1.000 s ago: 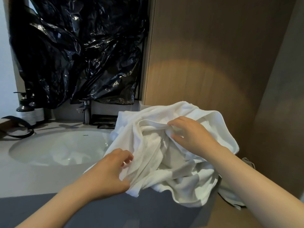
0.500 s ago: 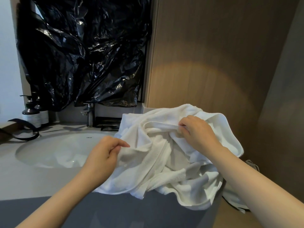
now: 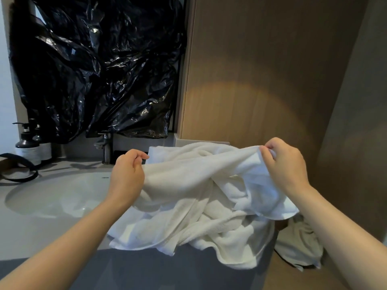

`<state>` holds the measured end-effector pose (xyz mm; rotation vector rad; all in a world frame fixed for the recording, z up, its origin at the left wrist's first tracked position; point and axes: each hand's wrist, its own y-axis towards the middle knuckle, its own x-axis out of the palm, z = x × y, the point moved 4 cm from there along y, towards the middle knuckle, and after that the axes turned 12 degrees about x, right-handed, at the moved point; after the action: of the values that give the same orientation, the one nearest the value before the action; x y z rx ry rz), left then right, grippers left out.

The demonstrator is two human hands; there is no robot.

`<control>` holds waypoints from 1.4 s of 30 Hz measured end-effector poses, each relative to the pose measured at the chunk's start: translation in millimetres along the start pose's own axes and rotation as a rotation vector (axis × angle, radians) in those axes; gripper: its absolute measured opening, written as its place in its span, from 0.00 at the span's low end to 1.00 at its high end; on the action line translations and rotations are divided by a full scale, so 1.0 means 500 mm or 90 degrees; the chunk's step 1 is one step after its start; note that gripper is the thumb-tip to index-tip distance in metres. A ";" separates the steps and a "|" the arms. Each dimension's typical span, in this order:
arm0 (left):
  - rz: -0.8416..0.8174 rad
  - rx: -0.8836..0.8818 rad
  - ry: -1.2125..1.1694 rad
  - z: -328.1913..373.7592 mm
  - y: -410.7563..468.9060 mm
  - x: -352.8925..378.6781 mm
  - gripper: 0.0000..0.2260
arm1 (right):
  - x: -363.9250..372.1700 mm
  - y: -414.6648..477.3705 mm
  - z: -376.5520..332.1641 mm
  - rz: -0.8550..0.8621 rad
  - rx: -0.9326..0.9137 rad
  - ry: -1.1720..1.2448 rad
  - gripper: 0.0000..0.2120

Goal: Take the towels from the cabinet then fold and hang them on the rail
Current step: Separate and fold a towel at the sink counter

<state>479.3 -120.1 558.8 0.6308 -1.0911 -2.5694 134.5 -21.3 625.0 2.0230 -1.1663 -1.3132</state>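
Person at a bathroom bench [image 3: 41, 231] stretches a white towel [image 3: 199, 185] taut; the left hand [image 3: 127, 176] pinches one upper edge and the right hand [image 3: 287, 164] the other, fingers curled on the cloth; the rest of the towel lies bunched on the bench's right end, spilling over its front edge. A sunken basin [image 3: 52, 197] sits to its left, a tap [image 3: 106, 147] behind; two pump bottles [image 3: 28, 147] stand far left, contents unseen; more white cloth [image 3: 297, 248] lies lower right.
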 end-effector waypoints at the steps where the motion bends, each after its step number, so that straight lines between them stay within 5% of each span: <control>1: -0.005 0.001 0.010 -0.003 0.002 0.002 0.13 | 0.005 -0.003 0.002 -0.015 0.000 0.003 0.09; 8: 0.007 0.168 0.043 0.058 -0.004 -0.025 0.06 | 0.002 -0.021 -0.038 -0.073 -0.074 0.091 0.08; 13: -0.081 0.317 0.013 0.172 -0.043 -0.002 0.14 | -0.012 -0.044 -0.096 -0.102 -0.153 0.159 0.09; 17: -0.193 0.273 -0.070 0.200 -0.054 0.057 0.22 | -0.023 -0.060 -0.129 -0.132 -0.195 0.190 0.08; 21: -0.218 0.185 -0.197 0.218 -0.037 0.103 0.16 | -0.037 -0.068 -0.148 -0.153 -0.218 0.216 0.08; 23: -0.198 0.188 -0.221 0.226 -0.026 0.109 0.03 | -0.044 -0.068 -0.148 -0.144 -0.223 0.213 0.08; 30: -0.096 0.065 -0.323 0.186 0.007 0.082 0.10 | -0.050 -0.063 -0.090 -0.170 -0.206 0.129 0.08; 35: -0.042 0.023 -0.173 0.130 0.044 0.033 0.10 | -0.055 -0.052 -0.014 -0.214 -0.123 0.154 0.06; 40: -0.118 0.136 -0.014 0.175 0.026 0.028 0.05 | -0.062 -0.050 -0.056 -0.147 -0.152 0.248 0.10; 42: -0.099 0.214 -0.014 0.212 0.019 0.016 0.15 | -0.072 -0.048 -0.088 -0.123 -0.192 0.260 0.11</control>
<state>420.6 -65.0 629.1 0.7957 -1.5575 -2.5430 176.8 18.9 644.8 2.0787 -0.5662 -1.0171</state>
